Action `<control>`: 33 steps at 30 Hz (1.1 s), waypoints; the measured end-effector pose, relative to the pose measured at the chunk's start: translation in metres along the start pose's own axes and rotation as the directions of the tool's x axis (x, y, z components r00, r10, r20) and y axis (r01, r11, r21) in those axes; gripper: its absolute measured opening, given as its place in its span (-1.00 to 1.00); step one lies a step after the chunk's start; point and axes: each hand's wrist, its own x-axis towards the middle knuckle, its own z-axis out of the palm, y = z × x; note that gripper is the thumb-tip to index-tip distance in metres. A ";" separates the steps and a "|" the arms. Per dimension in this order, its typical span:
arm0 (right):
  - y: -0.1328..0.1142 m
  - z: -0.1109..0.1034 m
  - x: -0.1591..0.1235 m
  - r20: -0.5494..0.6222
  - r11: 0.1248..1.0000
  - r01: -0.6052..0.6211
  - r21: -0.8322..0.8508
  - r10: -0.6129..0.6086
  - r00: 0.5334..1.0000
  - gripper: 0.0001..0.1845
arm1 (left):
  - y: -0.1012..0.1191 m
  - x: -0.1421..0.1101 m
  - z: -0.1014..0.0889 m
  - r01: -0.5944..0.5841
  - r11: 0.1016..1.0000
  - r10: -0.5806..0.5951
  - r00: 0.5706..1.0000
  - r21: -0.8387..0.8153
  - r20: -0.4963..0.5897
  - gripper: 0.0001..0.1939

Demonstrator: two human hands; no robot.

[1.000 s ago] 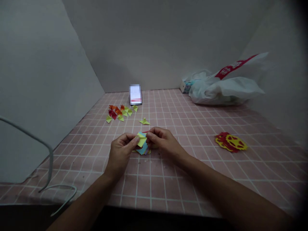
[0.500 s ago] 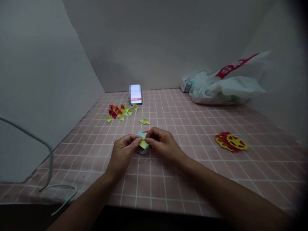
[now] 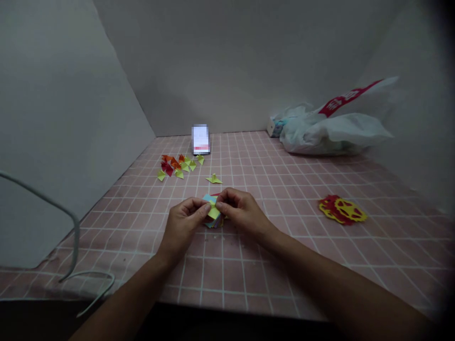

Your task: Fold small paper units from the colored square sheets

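A small piece of folded yellow paper (image 3: pixel 213 212) is pinched between both hands, over a stack of coloured paper squares (image 3: pixel 209 198) with blue and red edges showing. My left hand (image 3: pixel 183 225) grips its left side between thumb and forefinger. On its right side, my right hand (image 3: pixel 243 210) pinches it the same way. Just beyond the stack stands a yellow folded paper figure (image 3: pixel 214 179) with spread wings. Farther back to the left, several small folded paper figures (image 3: pixel 175 163) in red, orange and yellow lie grouped. The fingertips hide part of the folded paper.
A phone (image 3: pixel 201 139) with a lit, blurred screen stands at the back. White plastic bag (image 3: pixel 330 132) and a box (image 3: pixel 273 127) sit back right. Red and yellow cut-out shapes (image 3: pixel 343 210) lie right. A pale cable (image 3: pixel 75 237) bends over the left front edge of the checked tablecloth (image 3: pixel 284 274).
Both hands keep their pinch on the yellow paper, with only a very slight shift of the fingers and paper. Everything else stays where it was.
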 end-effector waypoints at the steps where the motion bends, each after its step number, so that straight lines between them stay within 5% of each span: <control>1: 0.000 0.000 0.000 0.006 1.000 -0.006 0.002 0.006 1.000 -0.83 | 0.000 0.000 0.000 -0.007 1.000 0.007 1.000 0.003 -0.008 -0.81; 9: 0.002 0.001 -0.001 0.071 1.000 -0.004 0.007 0.004 0.997 -0.81 | 0.002 -0.002 0.002 -0.019 0.999 0.018 1.000 0.047 0.017 -0.83; 19: -0.003 0.000 -0.001 0.011 0.992 0.043 -0.120 -0.042 0.999 -0.80 | -0.002 0.000 0.001 0.012 0.999 -0.011 0.999 -0.035 0.030 -0.83; 25: 0.000 0.001 -0.003 0.005 0.967 0.223 -0.122 -0.224 0.974 -0.79 | -0.004 0.004 -0.002 -0.019 0.990 0.003 0.993 -0.137 -0.116 -0.79; 29: -0.002 0.002 -0.005 0.094 0.898 0.392 -0.200 -0.381 0.920 -0.74 | -0.003 0.003 -0.003 0.000 0.989 -0.009 0.998 -0.148 -0.063 -0.78; 33: -0.004 0.002 -0.005 0.111 0.874 0.426 -0.233 -0.412 0.905 -0.84 | -0.004 0.003 -0.003 0.001 0.990 -0.003 1.000 -0.139 -0.012 -0.80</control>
